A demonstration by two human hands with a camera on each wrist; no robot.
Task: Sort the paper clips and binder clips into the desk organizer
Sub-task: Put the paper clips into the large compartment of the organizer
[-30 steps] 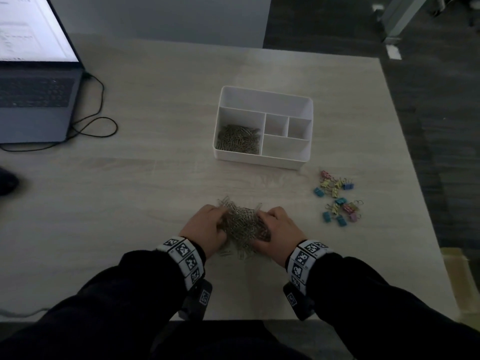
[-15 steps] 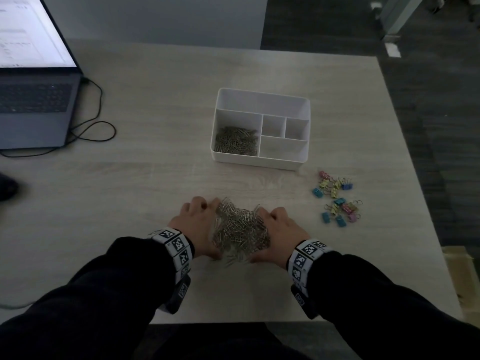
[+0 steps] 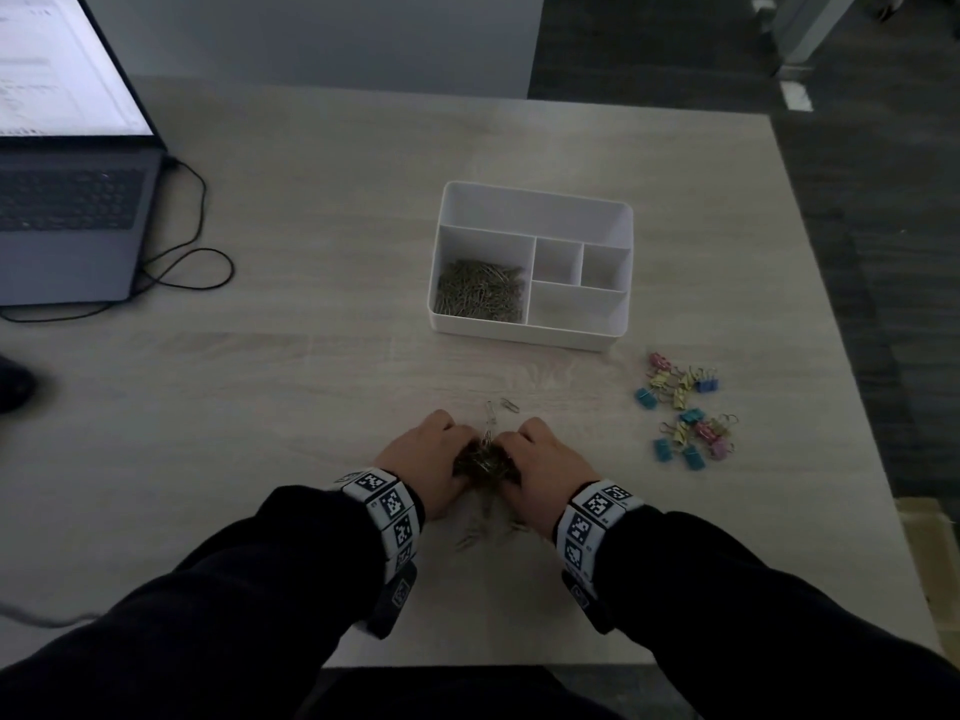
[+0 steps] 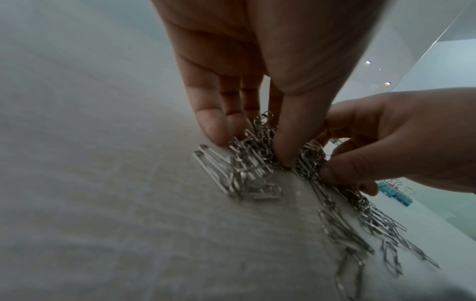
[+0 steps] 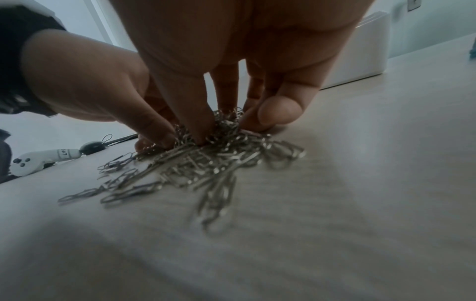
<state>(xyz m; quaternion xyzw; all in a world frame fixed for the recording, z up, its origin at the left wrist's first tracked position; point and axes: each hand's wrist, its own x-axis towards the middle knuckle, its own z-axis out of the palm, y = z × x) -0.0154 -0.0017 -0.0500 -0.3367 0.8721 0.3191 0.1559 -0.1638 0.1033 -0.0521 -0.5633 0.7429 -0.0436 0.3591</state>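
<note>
A heap of silver paper clips (image 3: 485, 462) lies near the table's front edge. My left hand (image 3: 428, 459) and right hand (image 3: 540, 465) press in on it from either side. In the left wrist view the left hand (image 4: 251, 149) pinches the clips (image 4: 247, 169) between thumb and curled fingers. The right hand (image 5: 226, 128) digs its fingers into the same clips (image 5: 206, 163). A few stray clips (image 3: 501, 407) lie just beyond the hands. The white desk organizer (image 3: 535, 200) stands farther back, with paper clips (image 3: 480, 296) in its left compartment. Coloured binder clips (image 3: 685, 413) lie scattered to the right.
An open laptop (image 3: 67, 200) with a looped black cable (image 3: 192, 262) takes up the far left. A dark object (image 3: 13, 389) sits at the left edge. A white controller (image 5: 38, 160) lies off to the left. The table ends just right of the binder clips.
Both hands have drawn together, squeezing the spread heap into a tight bunch between them. A few clips have been left loose on the table around the hands.
</note>
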